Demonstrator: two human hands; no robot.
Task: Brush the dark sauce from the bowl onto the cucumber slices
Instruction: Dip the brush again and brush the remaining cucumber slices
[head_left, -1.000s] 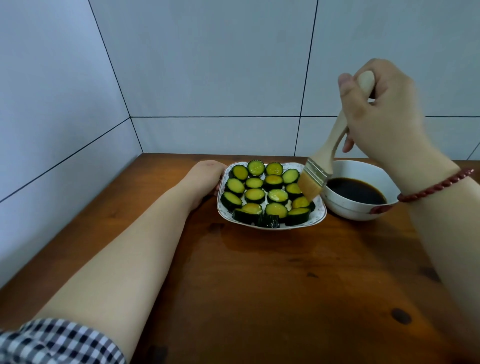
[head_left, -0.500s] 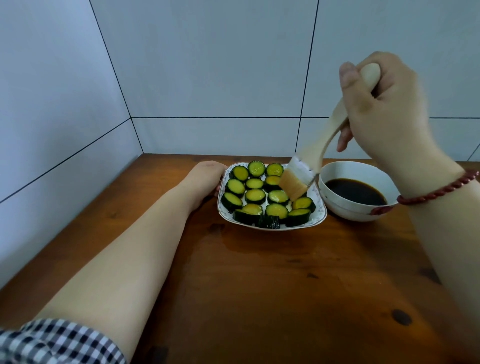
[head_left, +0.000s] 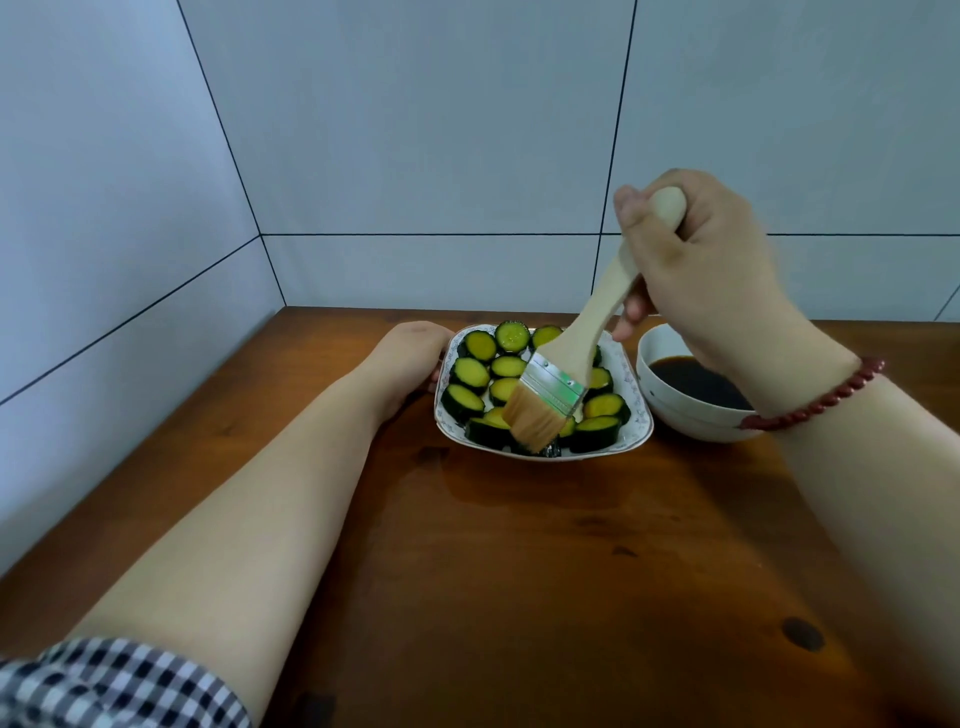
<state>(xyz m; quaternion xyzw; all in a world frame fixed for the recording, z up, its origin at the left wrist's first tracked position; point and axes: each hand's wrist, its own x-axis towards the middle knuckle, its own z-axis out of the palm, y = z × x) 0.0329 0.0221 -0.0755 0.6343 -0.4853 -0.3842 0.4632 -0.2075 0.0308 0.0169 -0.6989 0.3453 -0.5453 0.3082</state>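
Observation:
Several green cucumber slices (head_left: 470, 373) lie on a white patterned plate (head_left: 635, 400) at the back of the wooden table. My right hand (head_left: 706, 270) grips the wooden handle of a flat brush (head_left: 553, 387); its tan bristles rest on the slices at the plate's front middle. A white bowl (head_left: 680, 421) of dark sauce (head_left: 696, 384) stands just right of the plate, partly hidden by my right wrist. My left hand (head_left: 410, 358) holds the plate's left edge.
The brown wooden table (head_left: 519, 571) runs into a corner of pale tiled walls (head_left: 415, 156) at the left and back. A red bead bracelet (head_left: 815, 395) circles my right wrist. A checked sleeve (head_left: 104, 686) shows at the lower left.
The brush has travelled left from beside the sauce bowl, over the plate, and come down onto the front slices. My right hand moved left and down with it. My left hand has stayed put.

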